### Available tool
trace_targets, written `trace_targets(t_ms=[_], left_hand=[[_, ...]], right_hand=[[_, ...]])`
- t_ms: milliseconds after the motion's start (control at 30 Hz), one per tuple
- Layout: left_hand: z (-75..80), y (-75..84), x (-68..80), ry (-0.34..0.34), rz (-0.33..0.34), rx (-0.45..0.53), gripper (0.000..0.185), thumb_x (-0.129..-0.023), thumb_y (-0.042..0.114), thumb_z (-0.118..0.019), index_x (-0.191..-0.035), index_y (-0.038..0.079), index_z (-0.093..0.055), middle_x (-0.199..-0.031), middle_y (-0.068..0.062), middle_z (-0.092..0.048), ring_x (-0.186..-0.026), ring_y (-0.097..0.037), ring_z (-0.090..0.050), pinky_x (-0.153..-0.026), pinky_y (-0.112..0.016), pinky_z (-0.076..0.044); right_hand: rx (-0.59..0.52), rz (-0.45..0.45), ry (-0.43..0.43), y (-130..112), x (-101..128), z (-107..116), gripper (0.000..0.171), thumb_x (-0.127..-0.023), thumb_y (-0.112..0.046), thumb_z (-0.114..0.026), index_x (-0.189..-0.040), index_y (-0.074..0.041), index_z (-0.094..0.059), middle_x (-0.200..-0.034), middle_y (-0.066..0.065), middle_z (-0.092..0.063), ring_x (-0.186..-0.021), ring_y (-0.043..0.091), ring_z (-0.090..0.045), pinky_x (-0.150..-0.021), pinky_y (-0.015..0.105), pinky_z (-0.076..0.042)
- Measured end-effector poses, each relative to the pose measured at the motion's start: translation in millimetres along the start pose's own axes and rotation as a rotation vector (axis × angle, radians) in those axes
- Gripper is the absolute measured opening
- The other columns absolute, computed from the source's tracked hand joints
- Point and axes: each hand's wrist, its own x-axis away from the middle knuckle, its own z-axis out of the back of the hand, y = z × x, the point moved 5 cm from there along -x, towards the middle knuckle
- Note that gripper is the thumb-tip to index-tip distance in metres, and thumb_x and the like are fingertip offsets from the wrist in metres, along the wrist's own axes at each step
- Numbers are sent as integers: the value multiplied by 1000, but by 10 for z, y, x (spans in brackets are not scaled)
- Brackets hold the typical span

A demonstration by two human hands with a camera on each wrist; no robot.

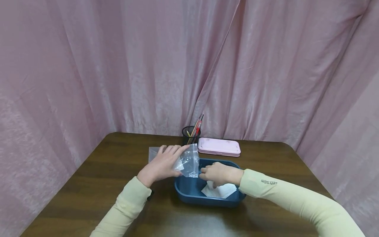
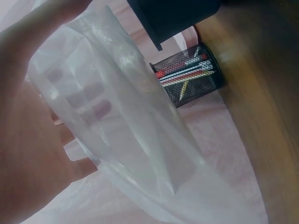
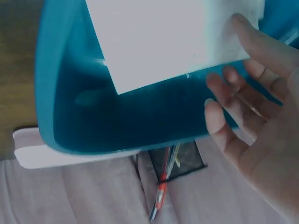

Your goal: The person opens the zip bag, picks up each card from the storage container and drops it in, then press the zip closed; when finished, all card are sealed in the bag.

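My left hand (image 1: 161, 166) grips a clear zip-lock bag (image 1: 191, 164), thumb on the near side and fingers spread over the top. The bag is held above the left end of a blue plastic basin (image 1: 189, 189). In the left wrist view, fingers show through the bag's crinkled film (image 2: 135, 126). Over the basin is my right hand (image 1: 221, 173), its fingers loosely bent. White sheets like paper napkins (image 1: 226, 190) lie in the basin under it. In the right wrist view, the thumb overlaps the top sheet (image 3: 154, 42) while the other fingers hang apart beyond its edge.
Behind the basin stands a black mesh cup (image 1: 186, 140) with pencils and a red pen (image 1: 197, 130). Beside it lies a closed pink pencil case (image 1: 219, 146). Pink curtains (image 1: 148, 72) hang around the brown wooden table (image 1: 103, 184).
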Motion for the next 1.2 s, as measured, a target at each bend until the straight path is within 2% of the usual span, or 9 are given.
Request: trace_targets(t_ms=[133, 267, 433, 700, 833, 967, 1200], left_hand=[[36, -5, -12, 4, -4, 3, 104, -70, 41, -86, -152, 25, -24, -142, -6, -47, -132, -24, -42, -111, -57, -27], [35, -7, -8, -5, -3, 4, 102, -71, 41, -85, -152, 25, -25, -141, -5, -48, -132, -24, -42, -111, -59, -26], [-8, -19, 11, -30, 14, 30, 102, -71, 40, -84, -152, 27, -24, -143, -5, -46, -134, -24, -40, -113, -60, -23], [3, -43, 52, -7, 12, 5, 103, -70, 39, -86, -152, 26, -24, -142, -5, -47, -134, -24, -41, -112, -61, -24], [24, -30, 68, 4, 5, 12, 103, -70, 39, -86, -152, 25, -25, -142, -6, -47, -133, -25, -41, -112, -62, -24], [25, -16, 71, 13, 1, 8, 103, -70, 40, -85, -152, 25, -25, -142, -6, -47, -133, -25, -42, -111, -61, -24], [23, -33, 39, 45, 30, 12, 103, -71, 41, -85, -152, 26, -24, -140, -5, -48, -131, -23, -43, -110, -61, -25]], right_hand=[[-43, 25, 45, 55, 53, 133, 29, -79, -29, -80, -105, -23, -69, -91, -8, -66, -77, 5, -59, -66, 20, -50], [-161, 40, 122, 128, 170, 239, 13, -81, -23, -78, -88, -19, -68, -78, -7, -60, -63, 6, -49, -57, 18, -41], [-282, 34, 257, 235, 349, 294, 13, -84, -17, -74, -77, -18, -63, -70, -7, -51, -60, 3, -43, -54, 17, -33], [-434, -85, 437, 366, 578, 406, 17, -87, -15, -70, -74, -18, -60, -65, -10, -48, -59, -1, -40, -54, 16, -33], [-538, -175, 508, 419, 687, 438, 12, -89, -15, -69, -79, -18, -63, -65, -11, -54, -57, -2, -43, -53, 16, -38], [-584, -233, 588, 461, 792, 445, 8, -89, -14, -69, -84, -18, -64, -67, -10, -57, -60, -2, -46, -56, 18, -41], [-718, -339, 745, 558, 945, 378, 5, -88, -7, -67, -90, -11, -64, -70, -6, -61, -61, 1, -48, -56, 19, -44]])
